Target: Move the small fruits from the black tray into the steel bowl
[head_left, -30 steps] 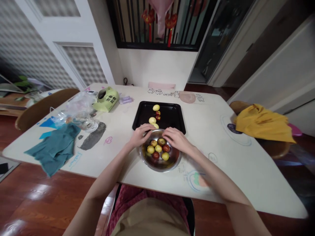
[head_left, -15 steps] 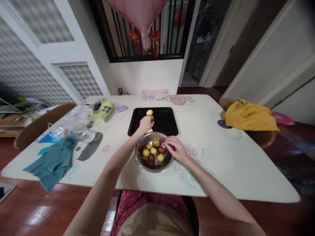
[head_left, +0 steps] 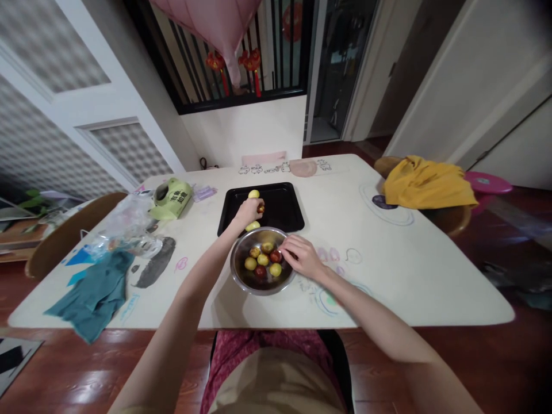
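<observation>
My left hand [head_left: 247, 213] is over the black baking tray [head_left: 284, 210], its fingers closed around a brownish-yellow round fruit [head_left: 261, 209] that looks like a jujube. Two yellow-green fruits lie along the tray's left part: one [head_left: 253, 194] beyond the hand, another [head_left: 252, 226] on its near side. Close in front of the tray stands a stainless steel bowl [head_left: 264, 290] holding several small fruits, some yellow-green and some dark red [head_left: 260, 271]. At the bowl's right rim, my right hand [head_left: 302, 256] pinches the edge with thumb and fingers; the exact contact is partly hidden.
To the left on the white table [head_left: 388, 276] are a teal cloth [head_left: 92, 293], crumpled clear plastic [head_left: 125, 236], a green printed bag [head_left: 172, 198] and a small purple packet [head_left: 204, 192]. A yellow cloth [head_left: 426, 184] drapes over a chair at the right.
The camera view has shifted slightly. My left hand has turned a little, and the brownish fruit in its fingers shows more clearly. My right hand stays at the bowl's rim.
</observation>
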`<state>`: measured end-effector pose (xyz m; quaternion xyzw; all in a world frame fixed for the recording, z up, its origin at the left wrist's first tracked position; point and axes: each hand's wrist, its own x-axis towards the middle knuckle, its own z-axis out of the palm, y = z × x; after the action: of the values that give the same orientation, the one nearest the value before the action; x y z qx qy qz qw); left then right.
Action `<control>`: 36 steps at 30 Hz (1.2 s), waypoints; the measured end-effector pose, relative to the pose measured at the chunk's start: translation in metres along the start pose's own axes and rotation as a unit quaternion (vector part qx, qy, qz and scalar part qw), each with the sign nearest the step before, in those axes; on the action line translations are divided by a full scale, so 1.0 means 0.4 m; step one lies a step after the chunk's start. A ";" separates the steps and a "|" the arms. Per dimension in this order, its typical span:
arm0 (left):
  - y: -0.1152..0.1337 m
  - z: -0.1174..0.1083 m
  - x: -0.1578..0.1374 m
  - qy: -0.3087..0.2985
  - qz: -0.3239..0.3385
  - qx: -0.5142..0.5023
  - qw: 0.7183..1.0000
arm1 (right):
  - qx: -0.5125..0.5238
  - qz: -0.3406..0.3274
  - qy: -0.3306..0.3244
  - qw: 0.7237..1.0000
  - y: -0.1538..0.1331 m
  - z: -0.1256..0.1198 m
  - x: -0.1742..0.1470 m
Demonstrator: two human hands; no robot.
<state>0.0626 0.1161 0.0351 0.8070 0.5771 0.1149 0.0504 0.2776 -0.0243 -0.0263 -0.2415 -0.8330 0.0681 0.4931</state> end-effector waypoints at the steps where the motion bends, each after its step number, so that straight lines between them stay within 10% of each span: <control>1: 0.003 -0.009 -0.013 0.017 0.016 -0.021 1.000 | 0.002 -0.003 -0.001 1.000 0.000 -0.001 0.000; 6: 0.035 -0.048 -0.163 0.147 0.159 -0.183 0.959 | 0.025 -0.041 -0.031 0.998 0.001 0.005 -0.006; 15: 0.079 0.002 -0.445 0.078 0.175 -0.220 0.957 | 0.080 -0.132 -0.070 0.986 0.002 0.030 -0.025; 36: 0.095 0.040 -0.474 0.001 0.109 -0.122 0.987 | 0.051 -0.153 -0.074 0.984 0.015 0.011 -0.015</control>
<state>0.0430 -0.0745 0.0038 0.8529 0.4671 0.1899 0.1350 0.2782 -0.0214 -0.0352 -0.0802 -0.8898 0.0515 0.4462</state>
